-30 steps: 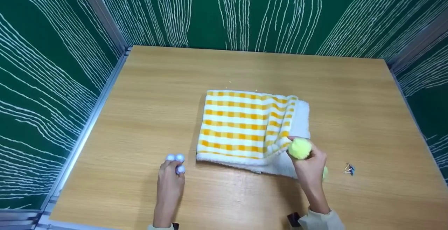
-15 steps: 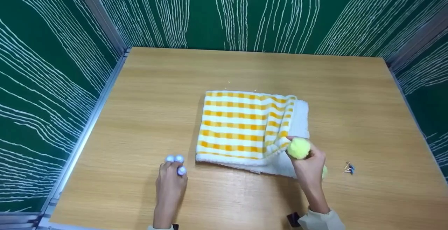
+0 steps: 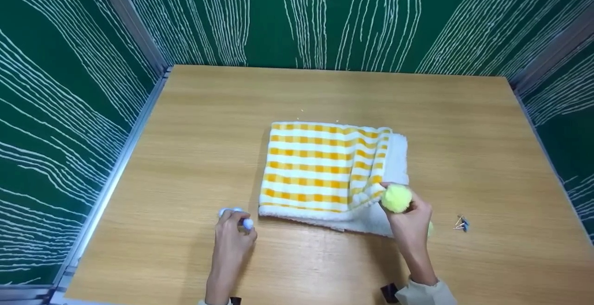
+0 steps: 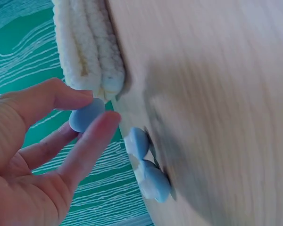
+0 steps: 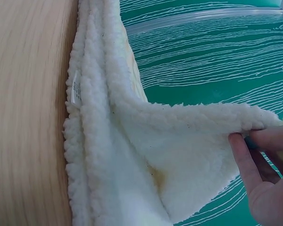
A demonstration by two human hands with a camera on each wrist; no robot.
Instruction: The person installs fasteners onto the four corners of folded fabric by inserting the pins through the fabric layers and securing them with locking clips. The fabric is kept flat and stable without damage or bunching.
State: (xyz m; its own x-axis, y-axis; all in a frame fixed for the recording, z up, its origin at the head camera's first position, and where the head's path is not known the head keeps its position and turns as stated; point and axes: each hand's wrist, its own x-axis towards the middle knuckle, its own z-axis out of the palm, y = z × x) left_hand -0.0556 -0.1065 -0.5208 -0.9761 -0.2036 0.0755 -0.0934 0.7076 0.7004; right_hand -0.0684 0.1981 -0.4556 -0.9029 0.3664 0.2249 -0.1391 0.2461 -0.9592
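Between thumb and fingertips my left hand (image 3: 232, 237) pinches a small light-blue rounded knob (image 4: 87, 115), raised off the table. Two more light-blue knobs (image 4: 153, 181) stand on the wood close by, partly hidden behind the fingers in the head view. A folded blanket (image 3: 308, 170), yellow-and-white checked with white fleece inside, lies at the middle. My right hand (image 3: 410, 223) pinches its near right corner and holds it up, baring the fleece (image 5: 193, 155). At that hand is a fluffy yellow-green pom-pom (image 3: 397, 198); a small dark teal bit (image 5: 250, 142) shows between the fingers.
A second yellow-green pom-pom (image 3: 430, 228) is mostly hidden behind the right wrist. Farther right lie several small metal pins with blue heads (image 3: 462, 223). Green walls with white lines (image 3: 297, 17) enclose the wooden table (image 3: 209, 110) at the back and sides.
My left hand has picked one blue knob out of the group and shifted slightly right with it. The right hand keeps its hold on the blanket corner.
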